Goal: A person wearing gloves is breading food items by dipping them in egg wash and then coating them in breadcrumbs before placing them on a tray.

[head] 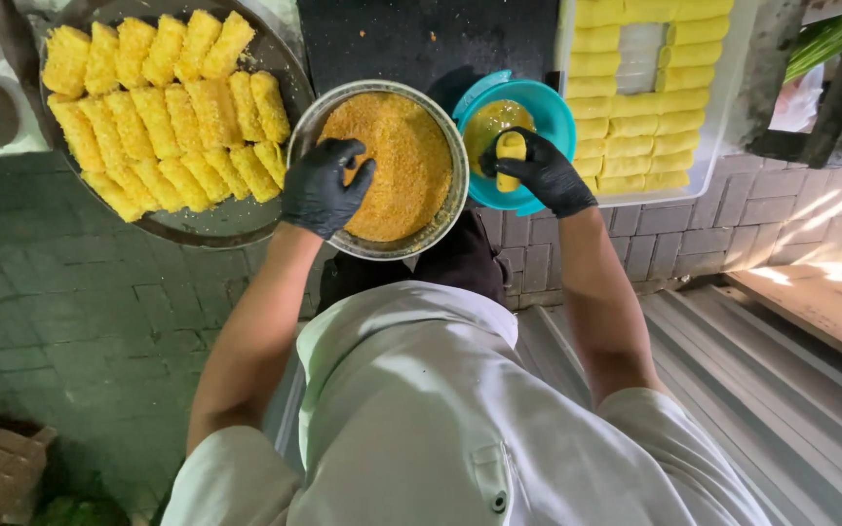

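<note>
Over the teal bowl [538,107], the right hand [543,170] grips a yellow roll [511,156] upright, long axis vertical; left hand [322,185] open.

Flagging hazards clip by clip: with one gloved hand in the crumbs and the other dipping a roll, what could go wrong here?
1. The yellow roll in the right hand looks wet from the teal bowl; it might slip or drip.
2. The left hand rests in the crumb bowl, whose near edge seems unsupported; pressing could tip it.

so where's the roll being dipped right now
The yellow roll is in the right hand, over the teal bowl, right of the crumb bowl.
</note>
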